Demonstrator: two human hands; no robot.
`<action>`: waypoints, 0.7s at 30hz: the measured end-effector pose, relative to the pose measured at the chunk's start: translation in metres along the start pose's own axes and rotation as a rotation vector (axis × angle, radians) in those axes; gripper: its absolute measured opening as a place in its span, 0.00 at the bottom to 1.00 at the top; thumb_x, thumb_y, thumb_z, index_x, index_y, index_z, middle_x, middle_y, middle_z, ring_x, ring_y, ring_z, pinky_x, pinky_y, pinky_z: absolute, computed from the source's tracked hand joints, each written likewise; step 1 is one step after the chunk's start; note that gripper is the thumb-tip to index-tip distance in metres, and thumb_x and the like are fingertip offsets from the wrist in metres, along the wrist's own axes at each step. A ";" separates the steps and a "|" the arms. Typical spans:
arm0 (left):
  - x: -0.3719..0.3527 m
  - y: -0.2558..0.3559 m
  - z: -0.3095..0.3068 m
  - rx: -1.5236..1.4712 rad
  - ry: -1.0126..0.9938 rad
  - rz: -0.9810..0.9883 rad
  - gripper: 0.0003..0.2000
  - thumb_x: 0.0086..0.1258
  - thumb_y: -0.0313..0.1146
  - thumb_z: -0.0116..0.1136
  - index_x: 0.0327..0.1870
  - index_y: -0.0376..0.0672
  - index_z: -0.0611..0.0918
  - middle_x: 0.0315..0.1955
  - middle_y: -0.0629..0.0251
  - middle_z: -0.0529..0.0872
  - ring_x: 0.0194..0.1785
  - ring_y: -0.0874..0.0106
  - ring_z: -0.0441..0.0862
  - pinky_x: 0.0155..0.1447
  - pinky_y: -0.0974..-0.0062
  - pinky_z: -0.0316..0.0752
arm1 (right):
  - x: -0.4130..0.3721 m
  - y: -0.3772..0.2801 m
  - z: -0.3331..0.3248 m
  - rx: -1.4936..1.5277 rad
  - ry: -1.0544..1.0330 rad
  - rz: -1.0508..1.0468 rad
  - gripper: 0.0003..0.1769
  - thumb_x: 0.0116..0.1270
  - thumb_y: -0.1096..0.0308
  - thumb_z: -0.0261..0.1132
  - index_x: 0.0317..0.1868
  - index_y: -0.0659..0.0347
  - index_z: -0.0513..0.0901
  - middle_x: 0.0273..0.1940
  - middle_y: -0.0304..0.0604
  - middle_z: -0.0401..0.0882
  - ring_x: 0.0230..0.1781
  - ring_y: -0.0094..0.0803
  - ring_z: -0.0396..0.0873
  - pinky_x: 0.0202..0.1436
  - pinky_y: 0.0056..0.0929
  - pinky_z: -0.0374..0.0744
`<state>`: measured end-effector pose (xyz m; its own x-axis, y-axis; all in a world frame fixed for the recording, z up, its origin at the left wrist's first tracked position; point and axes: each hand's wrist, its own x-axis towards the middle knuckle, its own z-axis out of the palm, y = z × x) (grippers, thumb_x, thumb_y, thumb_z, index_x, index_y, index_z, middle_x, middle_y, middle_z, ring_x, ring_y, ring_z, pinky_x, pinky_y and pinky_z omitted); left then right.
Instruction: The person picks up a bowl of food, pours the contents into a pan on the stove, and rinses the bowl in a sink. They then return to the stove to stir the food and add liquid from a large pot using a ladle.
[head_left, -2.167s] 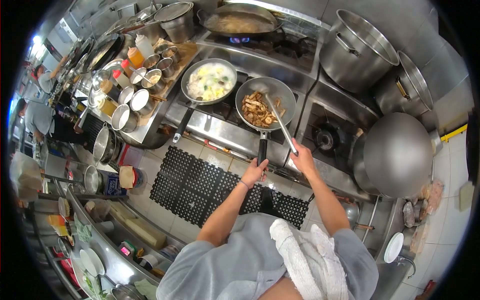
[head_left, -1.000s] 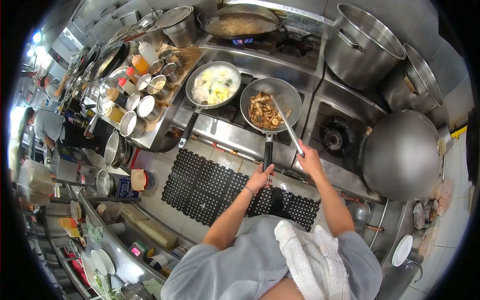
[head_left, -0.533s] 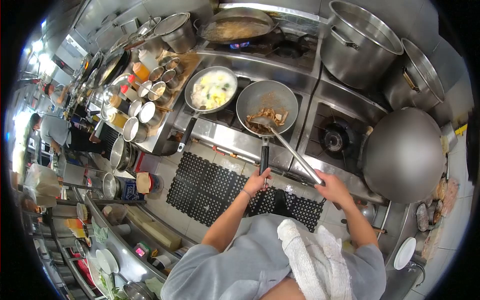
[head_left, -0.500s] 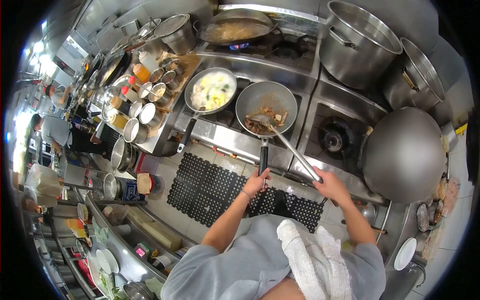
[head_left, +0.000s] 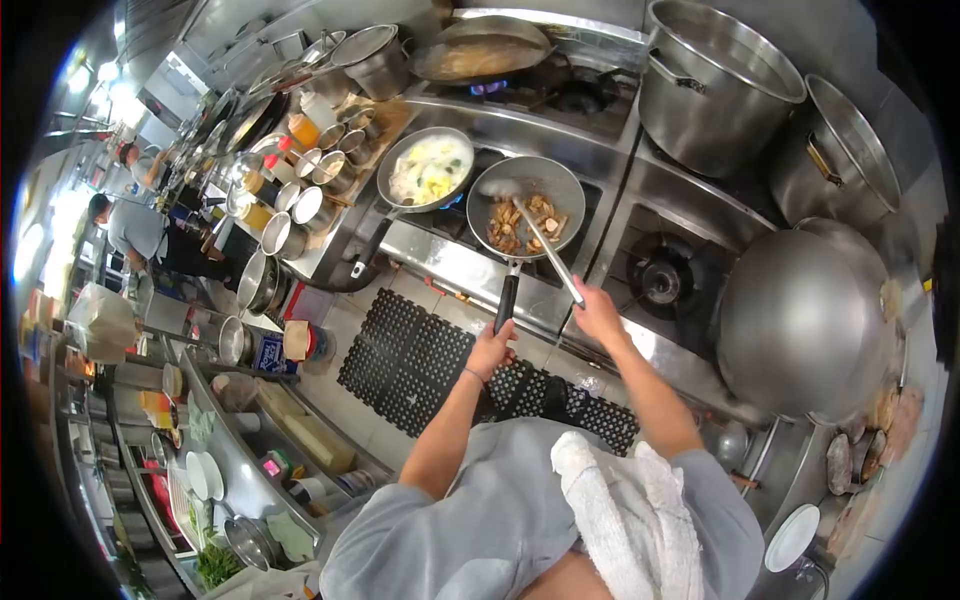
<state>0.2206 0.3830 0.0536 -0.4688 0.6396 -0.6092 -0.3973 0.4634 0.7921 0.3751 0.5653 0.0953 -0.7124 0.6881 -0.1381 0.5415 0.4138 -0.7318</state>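
My left hand (head_left: 490, 350) is wrapped round the black handle of a grey frying pan (head_left: 566, 190) on the stove. Inside lie browned pieces of food (head_left: 504, 232), possibly sliced meat. In my right hand (head_left: 600, 315) is the handle of a long metal ladle (head_left: 546, 246). Its head, smeared by motion, is over the far left part of the pan, past most of the food. To the left, a second frying pan (head_left: 399, 207) holds a bubbling whitish liquid with yellow and green pieces (head_left: 430, 170); neither hand touches it.
A wok (head_left: 480, 58) stands at the back burner beside a blue flame. Large steel pots (head_left: 715, 100) are at the back right, near an unlit burner (head_left: 662, 280) and a big round metal lid or wok (head_left: 800, 320). Sauce bottles (head_left: 303, 130) line the left counter; a person (head_left: 140, 232) stands beyond.
My right hand has moved left and forward, pushing the ladle's head towards the pan's far left side. The food has spread out. The camera view has shifted slightly.
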 end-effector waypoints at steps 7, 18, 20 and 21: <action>-0.004 0.000 0.005 0.010 0.027 0.015 0.20 0.71 0.49 0.53 0.52 0.40 0.71 0.38 0.65 0.79 0.22 0.79 0.74 0.23 0.80 0.72 | -0.067 0.024 -0.100 -0.299 -0.043 -0.283 0.33 0.57 0.76 0.61 0.66 0.57 0.69 0.38 0.52 0.80 0.38 0.39 0.76 0.42 0.33 0.76; -0.002 -0.009 0.015 -0.049 0.003 0.007 0.20 0.72 0.47 0.53 0.53 0.41 0.69 0.38 0.66 0.79 0.22 0.78 0.75 0.24 0.81 0.72 | -0.068 0.005 -0.100 0.050 -0.210 -0.010 0.33 0.57 0.73 0.63 0.65 0.62 0.69 0.27 0.52 0.79 0.25 0.38 0.78 0.34 0.34 0.76; -0.007 -0.004 0.015 -0.031 0.002 0.006 0.20 0.72 0.47 0.53 0.55 0.42 0.70 0.40 0.66 0.79 0.24 0.77 0.77 0.25 0.81 0.74 | -0.067 0.004 -0.089 -0.073 -0.103 -0.110 0.33 0.57 0.72 0.63 0.65 0.65 0.68 0.40 0.60 0.79 0.41 0.55 0.78 0.49 0.40 0.74; -0.012 -0.003 0.014 -0.046 -0.004 0.008 0.20 0.72 0.47 0.52 0.55 0.42 0.70 0.41 0.66 0.79 0.24 0.77 0.77 0.25 0.81 0.74 | -0.072 0.004 -0.083 -0.082 -0.067 -0.087 0.33 0.57 0.72 0.62 0.66 0.65 0.67 0.42 0.61 0.78 0.43 0.54 0.77 0.49 0.40 0.74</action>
<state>0.2382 0.3826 0.0590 -0.4692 0.6458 -0.6023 -0.4290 0.4295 0.7947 0.4649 0.5670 0.1576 -0.7851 0.6071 -0.1228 0.5092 0.5197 -0.6860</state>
